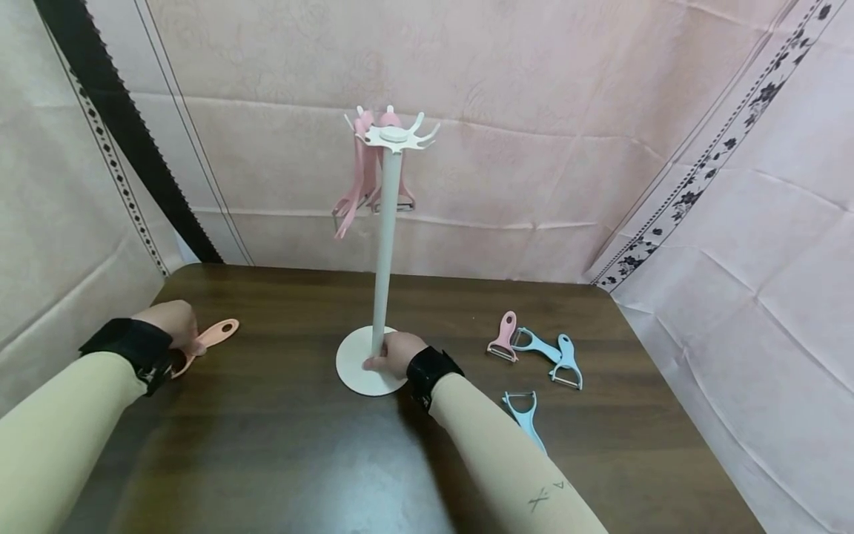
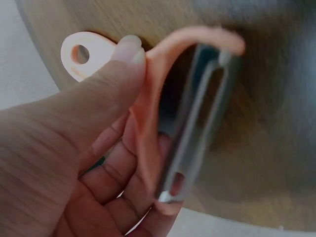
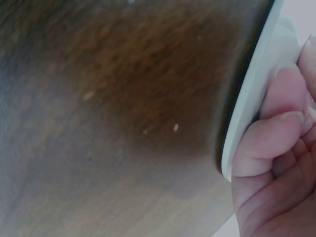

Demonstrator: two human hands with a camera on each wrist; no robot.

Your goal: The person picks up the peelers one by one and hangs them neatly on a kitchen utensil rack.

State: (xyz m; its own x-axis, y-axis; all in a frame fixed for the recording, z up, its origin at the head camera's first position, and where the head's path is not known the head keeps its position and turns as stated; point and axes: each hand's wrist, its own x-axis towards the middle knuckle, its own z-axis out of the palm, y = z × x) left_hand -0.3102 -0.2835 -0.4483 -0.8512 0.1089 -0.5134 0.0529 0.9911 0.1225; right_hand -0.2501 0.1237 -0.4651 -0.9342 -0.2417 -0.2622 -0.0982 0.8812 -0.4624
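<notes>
My left hand (image 1: 170, 324) pinches a peach-pink peeler (image 1: 219, 334) at the left side of the table. In the left wrist view, the thumb presses the peeler (image 2: 157, 79) near the base of its handle, and its metal blade faces right. My right hand (image 1: 402, 354) grips the foot of the white stand's pole (image 1: 385, 245), just above the round base (image 1: 353, 363). Curled fingers (image 3: 269, 140) show beside the base in the right wrist view; the pole is hidden there. Pink peelers (image 1: 363, 167) hang from the hooks on the left and back of the stand's top (image 1: 394, 136).
Right of the stand lie a pink peeler (image 1: 507, 330) and two blue peelers close together, the nearer one (image 1: 565, 356) with its blade toward me. Another blue peeler (image 1: 523, 415) is partly covered by my right forearm. Pale cloth (image 1: 500, 185) hangs behind the brown table (image 1: 300, 460).
</notes>
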